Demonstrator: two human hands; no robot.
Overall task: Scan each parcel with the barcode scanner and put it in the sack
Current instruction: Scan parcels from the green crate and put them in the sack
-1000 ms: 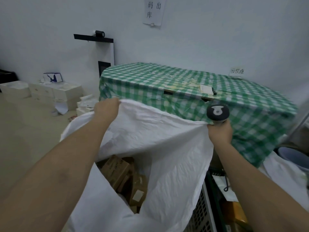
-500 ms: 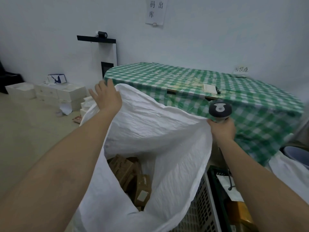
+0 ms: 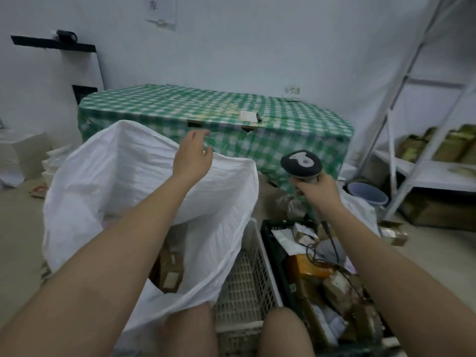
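dim, bluish light | soft blur | edges bowed (wide-angle)

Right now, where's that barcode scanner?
In the head view it is right of centre: the barcode scanner is gripped in the right hand, raised in front of the green checked table, above the black crate of parcels.
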